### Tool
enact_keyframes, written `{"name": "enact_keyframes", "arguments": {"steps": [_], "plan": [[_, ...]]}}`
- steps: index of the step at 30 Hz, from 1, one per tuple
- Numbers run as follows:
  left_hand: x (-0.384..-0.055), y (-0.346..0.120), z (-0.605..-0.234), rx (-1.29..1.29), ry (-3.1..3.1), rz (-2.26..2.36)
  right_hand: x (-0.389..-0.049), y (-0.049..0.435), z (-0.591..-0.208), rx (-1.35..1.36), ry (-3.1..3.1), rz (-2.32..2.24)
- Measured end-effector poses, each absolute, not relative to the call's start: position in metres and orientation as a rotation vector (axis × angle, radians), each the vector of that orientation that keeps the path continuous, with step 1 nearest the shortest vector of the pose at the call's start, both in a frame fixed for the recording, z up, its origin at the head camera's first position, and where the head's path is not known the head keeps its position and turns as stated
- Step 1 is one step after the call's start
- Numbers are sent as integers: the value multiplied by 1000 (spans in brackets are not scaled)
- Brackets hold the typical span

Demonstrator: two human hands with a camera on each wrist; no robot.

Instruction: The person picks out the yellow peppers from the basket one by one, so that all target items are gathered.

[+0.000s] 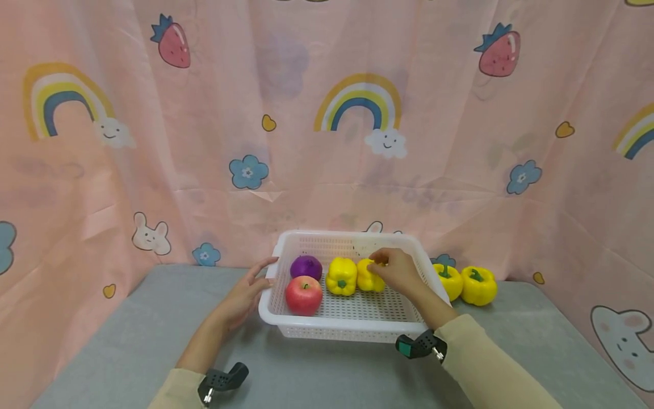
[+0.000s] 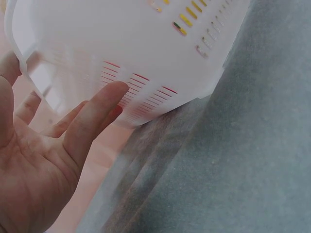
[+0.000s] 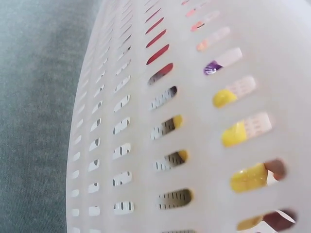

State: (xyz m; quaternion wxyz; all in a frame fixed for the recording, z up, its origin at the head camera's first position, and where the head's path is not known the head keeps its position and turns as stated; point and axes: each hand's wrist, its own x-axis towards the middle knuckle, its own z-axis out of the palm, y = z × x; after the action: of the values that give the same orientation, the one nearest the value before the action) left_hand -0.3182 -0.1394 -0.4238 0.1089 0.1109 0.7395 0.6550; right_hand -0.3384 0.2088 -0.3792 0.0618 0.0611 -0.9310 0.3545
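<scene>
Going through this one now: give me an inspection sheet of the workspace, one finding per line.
Surface: grey tabletop.
Job's things: white basket holding a red apple, a purple onion-like item, a middle yellow pepper and a right-hand yellow pepper; two outer yellow peppers sit outside, right of the basket.
Clutter: nothing seen.
Grippers: left hand touches the basket's left side; right hand grips the right-hand yellow pepper; a dark device on each wrist.
Cables: nothing seen.
Surroundings: pink patterned curtain behind.
</scene>
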Motion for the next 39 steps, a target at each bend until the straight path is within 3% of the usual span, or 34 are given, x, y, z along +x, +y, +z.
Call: {"name": "enact_keyframes", "arguments": {"steps": [39], "plan": [[-316,-139,-423,319,2171,1930,-340,213,-384,213,-3027,936]]}}
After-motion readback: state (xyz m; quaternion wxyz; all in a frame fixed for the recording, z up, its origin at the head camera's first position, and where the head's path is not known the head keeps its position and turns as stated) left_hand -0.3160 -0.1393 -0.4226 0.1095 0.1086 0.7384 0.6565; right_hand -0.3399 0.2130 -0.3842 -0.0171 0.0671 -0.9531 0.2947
